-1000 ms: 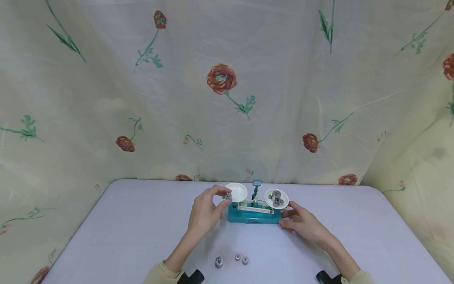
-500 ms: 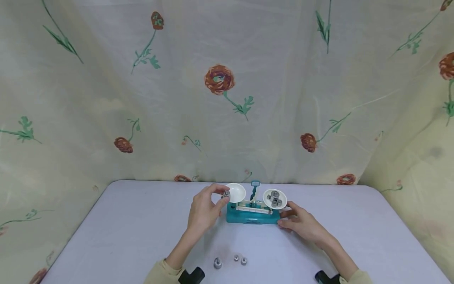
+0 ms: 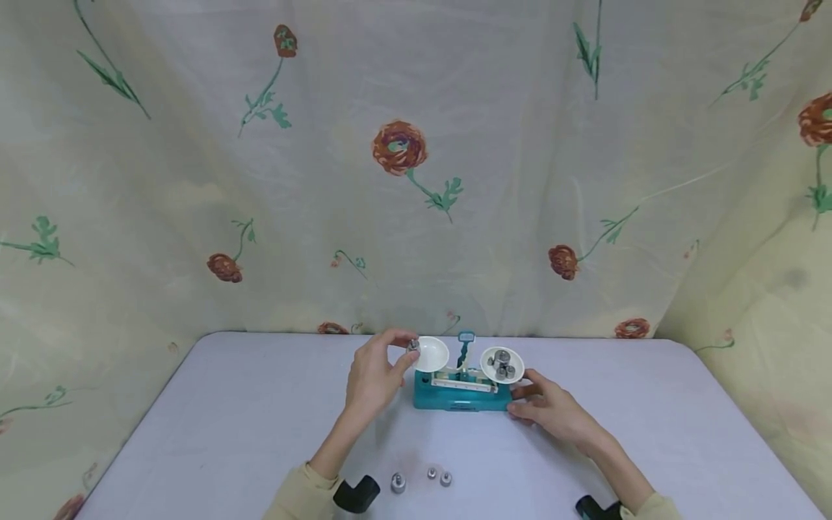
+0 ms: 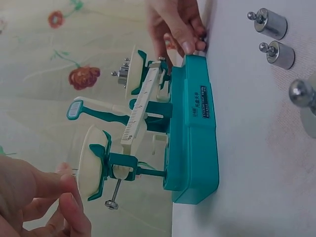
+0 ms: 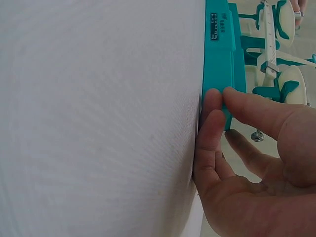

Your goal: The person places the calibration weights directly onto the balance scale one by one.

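- Head view: a light sleeve [image 3: 302, 495] and a black wrist device [image 3: 357, 495] are worn at the left, below the left hand [image 3: 373, 375].
- By the left hand, which is raised above the tabletop [image 3: 234, 419], a small metal weight [image 3: 414, 346] is pinched between thumb and fingers. It is held at the outer rim of the white left pan [image 3: 435, 354]; whether the pan is touched by it cannot be told. In the left wrist view the weight is mostly covered by the fingers.
- Nearer the viewer, a larger weight [image 3: 399, 483] is stood upright, and just to its right two smaller ones [image 3: 432, 473] [image 3: 445, 479] are placed close together.
- Behind these, the teal balance [image 3: 460, 401] is set on the tabletop, its white beam [image 3: 463, 385] sloped down towards the right.
- In the right pan [image 3: 516, 356], several metal weights [image 3: 503, 358] are gathered in a cluster.
- The right end of the teal base is gripped by the right hand [image 3: 549, 409], the thumb being placed at the front corner.
- The background is filled by a floral curtain [image 3: 494, 217].
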`<state>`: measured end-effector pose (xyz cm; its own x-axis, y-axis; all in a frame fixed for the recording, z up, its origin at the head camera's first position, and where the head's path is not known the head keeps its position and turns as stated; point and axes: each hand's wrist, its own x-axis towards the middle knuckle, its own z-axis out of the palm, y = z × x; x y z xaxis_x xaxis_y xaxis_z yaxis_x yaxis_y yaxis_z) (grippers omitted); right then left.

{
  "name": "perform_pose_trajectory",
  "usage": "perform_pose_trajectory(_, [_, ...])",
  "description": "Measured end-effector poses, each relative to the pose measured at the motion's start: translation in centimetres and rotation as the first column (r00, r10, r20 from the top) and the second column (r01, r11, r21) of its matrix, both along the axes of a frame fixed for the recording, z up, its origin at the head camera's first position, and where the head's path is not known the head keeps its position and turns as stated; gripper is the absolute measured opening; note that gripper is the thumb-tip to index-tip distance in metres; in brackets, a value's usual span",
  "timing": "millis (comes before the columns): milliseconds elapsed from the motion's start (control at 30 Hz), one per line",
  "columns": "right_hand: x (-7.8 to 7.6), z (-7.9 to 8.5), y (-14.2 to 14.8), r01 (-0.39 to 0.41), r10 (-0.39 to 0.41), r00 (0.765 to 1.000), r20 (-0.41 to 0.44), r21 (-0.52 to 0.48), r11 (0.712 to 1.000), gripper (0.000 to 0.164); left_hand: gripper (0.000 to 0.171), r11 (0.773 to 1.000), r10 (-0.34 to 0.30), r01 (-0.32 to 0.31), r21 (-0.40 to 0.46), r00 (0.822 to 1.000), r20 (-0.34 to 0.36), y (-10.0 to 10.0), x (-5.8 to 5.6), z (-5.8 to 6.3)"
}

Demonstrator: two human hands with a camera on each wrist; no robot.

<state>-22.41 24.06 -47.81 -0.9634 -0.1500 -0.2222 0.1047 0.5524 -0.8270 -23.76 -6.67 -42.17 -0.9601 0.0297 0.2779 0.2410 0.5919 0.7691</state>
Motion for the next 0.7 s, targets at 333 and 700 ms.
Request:
perform_pose_trajectory(333, [-0.05,-0.10,-0.08,0.004,-0.004,1.000,-0.005,0.003,1.000,0.073,0.024,1.000,-0.002,0.002,-0.029,1.000,0.008,0.17,-0.53,0.19])
perform_pose_trajectory(700, [0.01,0.02,-0.13,0.012,-0.012,1.000,-0.005,0.018,1.000,0.076,0.022,0.999,-0.018,0.018,-0.043,1.000,0.019,0.61,-1.04,0.38])
